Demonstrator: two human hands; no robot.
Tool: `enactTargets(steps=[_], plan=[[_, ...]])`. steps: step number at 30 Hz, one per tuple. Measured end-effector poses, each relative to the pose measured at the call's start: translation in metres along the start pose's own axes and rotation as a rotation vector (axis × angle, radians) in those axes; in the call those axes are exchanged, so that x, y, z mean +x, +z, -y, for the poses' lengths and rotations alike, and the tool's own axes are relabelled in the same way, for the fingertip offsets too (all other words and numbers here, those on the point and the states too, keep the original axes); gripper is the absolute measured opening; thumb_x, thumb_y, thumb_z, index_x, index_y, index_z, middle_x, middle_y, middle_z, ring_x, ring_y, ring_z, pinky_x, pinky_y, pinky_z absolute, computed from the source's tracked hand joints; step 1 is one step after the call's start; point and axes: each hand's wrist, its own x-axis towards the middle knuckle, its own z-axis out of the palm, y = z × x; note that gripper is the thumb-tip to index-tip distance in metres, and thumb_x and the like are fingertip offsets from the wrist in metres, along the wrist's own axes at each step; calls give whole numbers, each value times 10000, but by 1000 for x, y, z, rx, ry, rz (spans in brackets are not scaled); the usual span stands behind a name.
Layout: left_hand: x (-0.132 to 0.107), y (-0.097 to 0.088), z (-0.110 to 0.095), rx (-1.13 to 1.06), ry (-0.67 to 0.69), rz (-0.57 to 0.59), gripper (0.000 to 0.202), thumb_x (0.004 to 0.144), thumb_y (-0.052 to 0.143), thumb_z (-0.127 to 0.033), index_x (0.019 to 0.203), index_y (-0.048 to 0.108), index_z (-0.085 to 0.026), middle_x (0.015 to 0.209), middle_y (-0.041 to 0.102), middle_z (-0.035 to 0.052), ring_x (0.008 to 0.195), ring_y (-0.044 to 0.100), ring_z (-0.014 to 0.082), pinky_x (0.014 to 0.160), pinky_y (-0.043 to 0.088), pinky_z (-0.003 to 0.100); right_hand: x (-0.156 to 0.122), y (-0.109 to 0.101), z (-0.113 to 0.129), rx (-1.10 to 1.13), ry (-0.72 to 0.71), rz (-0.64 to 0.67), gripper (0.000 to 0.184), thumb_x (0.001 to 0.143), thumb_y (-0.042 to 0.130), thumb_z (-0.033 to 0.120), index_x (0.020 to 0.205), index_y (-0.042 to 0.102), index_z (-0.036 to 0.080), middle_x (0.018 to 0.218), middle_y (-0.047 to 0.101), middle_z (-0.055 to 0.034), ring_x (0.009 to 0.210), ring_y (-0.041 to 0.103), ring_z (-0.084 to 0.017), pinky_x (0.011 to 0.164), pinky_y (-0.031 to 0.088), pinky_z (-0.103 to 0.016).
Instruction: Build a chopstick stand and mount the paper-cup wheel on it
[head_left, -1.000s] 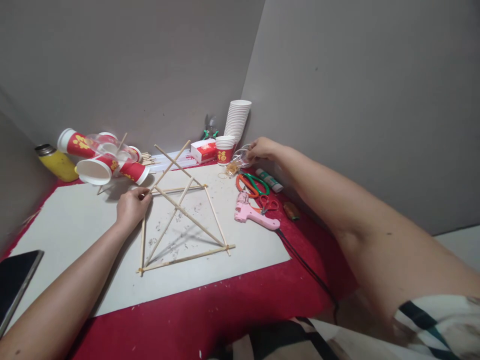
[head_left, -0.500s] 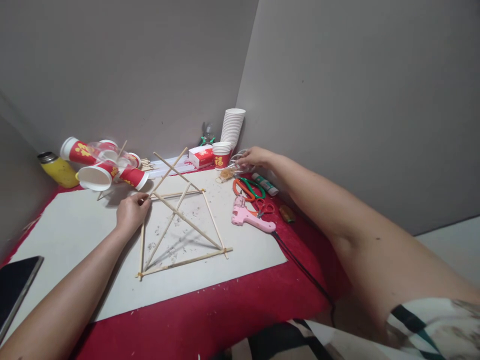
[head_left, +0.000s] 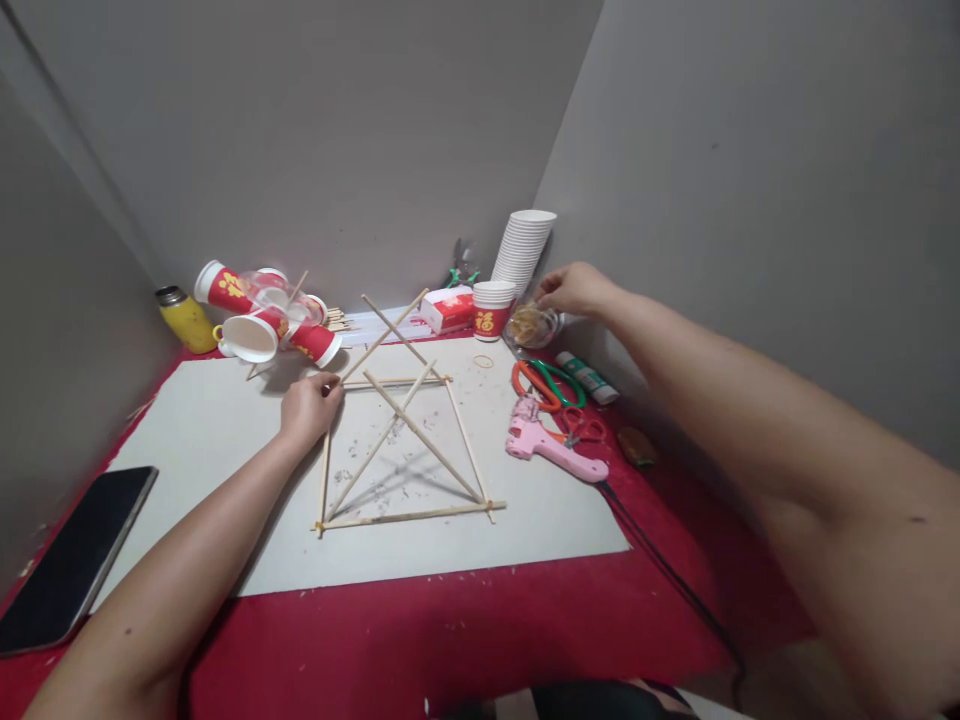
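A frame of thin wooden sticks (head_left: 409, 440) stands on a white board (head_left: 187, 430), several sticks crossing and rising at the back. My left hand (head_left: 307, 408) pinches the frame's left corner where sticks meet. My right hand (head_left: 574, 290) reaches to the back right, fingers bunched just above a clear plastic cup (head_left: 531, 326) holding rubber bands; what the fingers hold, if anything, I cannot make out. A single rubber band (head_left: 483, 361) lies on the board near the cup.
A pink glue gun (head_left: 551, 448) with a black cord, scissors (head_left: 546, 385), a glue stick (head_left: 589, 378), stacked white cups (head_left: 525, 248), a red cup (head_left: 487, 320), a small box (head_left: 448, 308), tipped red cups (head_left: 262, 320), a yellow bottle (head_left: 184, 320) and a phone (head_left: 71, 565) surround the board.
The view shifted left. My right hand lifted from tilting the clear cup, which now stands upright. A rubber band lies on the board. My left hand kept its hold.
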Motion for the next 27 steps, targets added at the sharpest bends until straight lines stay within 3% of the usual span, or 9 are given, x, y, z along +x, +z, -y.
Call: enactTargets(steps=[7, 12, 16, 18, 22, 27], plan=[[3, -1, -1, 1, -7, 7, 337, 884, 601, -318, 1133, 804, -217, 973, 802, 81, 946, 734, 274, 777, 494, 314, -4, 17, -7, -125, -23, -105, 240, 883, 642, 151, 1098, 747, 170, 1196, 751, -120, 980, 634, -216, 742, 433, -267], [0, 0, -1, -3, -2, -1, 320, 892, 599, -329, 1109, 809, -221, 970, 803, 77, 929, 733, 261, 781, 494, 302, -15, 19, -7, -138, -69, -197, 404, 932, 572, 179, 1322, 675, 156, 1342, 689, -159, 1102, 641, -268, 862, 472, -315], [-1, 0, -1, -10, 2, 3, 312, 898, 599, -320, 1107, 811, -224, 966, 803, 72, 921, 732, 252, 787, 490, 294, -29, 24, -2, -162, -166, -285, 424, 987, 475, 251, 1356, 652, 139, 1390, 643, -189, 1148, 632, -305, 924, 465, -357], [0, 0, -2, -11, -5, 7, 314, 897, 603, -320, 1113, 810, -223, 971, 803, 74, 926, 732, 257, 788, 489, 298, -34, 31, 3, -181, -251, -224, 366, 981, 513, 297, 1265, 715, 184, 1290, 711, -140, 1105, 655, -287, 885, 469, -332], [0, -2, -2, -1, -11, 13, 325, 895, 604, -324, 1127, 806, -220, 987, 802, 85, 954, 731, 275, 787, 490, 314, -37, 48, 15, -358, -434, 124, 274, 918, 634, 368, 1095, 787, 227, 1099, 786, -92, 998, 686, -270, 787, 462, -312], [0, -1, 0, 0, -6, 2, 324, 889, 600, -326, 1116, 808, -224, 980, 801, 83, 947, 731, 270, 786, 496, 311, -31, 64, 21, -438, -441, 243, 262, 859, 697, 376, 998, 805, 182, 1047, 788, -128, 957, 704, -288, 729, 468, -318]])
